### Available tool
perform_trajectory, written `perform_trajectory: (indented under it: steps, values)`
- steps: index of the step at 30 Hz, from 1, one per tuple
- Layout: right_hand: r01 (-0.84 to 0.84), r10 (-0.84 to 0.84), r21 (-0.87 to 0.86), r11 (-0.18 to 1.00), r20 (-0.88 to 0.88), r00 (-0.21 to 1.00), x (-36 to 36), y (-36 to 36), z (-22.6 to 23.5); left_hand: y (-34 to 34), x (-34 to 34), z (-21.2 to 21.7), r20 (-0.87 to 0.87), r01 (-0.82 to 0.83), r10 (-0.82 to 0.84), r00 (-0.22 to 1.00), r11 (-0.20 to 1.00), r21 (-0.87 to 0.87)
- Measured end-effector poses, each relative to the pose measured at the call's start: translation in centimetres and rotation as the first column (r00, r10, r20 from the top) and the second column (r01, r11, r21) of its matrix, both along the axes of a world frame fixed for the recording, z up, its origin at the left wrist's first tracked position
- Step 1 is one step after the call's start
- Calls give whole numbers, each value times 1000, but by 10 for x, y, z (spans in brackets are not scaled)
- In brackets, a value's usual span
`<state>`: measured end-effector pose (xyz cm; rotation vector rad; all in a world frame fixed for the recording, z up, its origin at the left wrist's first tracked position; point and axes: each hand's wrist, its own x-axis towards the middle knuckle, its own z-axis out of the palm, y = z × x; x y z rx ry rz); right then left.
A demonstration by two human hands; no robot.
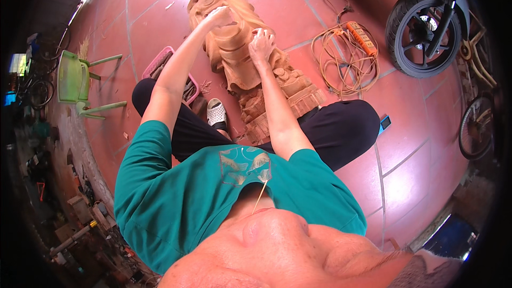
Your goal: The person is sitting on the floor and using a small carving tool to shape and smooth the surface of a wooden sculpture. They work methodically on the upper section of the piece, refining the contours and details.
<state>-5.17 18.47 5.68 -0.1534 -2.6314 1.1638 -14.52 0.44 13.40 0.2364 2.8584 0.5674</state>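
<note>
Mostly unclear: both hands, left (220,17) & right (261,42), curled on wooden carving (240,64); grip can't tell.

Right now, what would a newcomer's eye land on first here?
The carved wooden statue lying on the red tile floor, upper middle, with the left hand and right hand pressed on it. To its right lie a coiled orange extension cord and a scooter's front wheel.

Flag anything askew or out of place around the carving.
The green plastic chair lies tipped on its side on the tiled floor. An orange extension cord sprawls in loose loops beside the wooden carving, near the scooter wheel.
</note>
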Motion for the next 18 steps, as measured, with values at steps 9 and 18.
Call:
perform_trajectory:
  steps: [9,18]
  values:
    - [-24,24,13,1000,11,1000,2,1,1,9,6,-42,-77,233,-261,962,936,-264]
    - [-38,38,15,999,-10,999,1,-3,0,-36,61,-28,-343,-118,191,920,968,222]
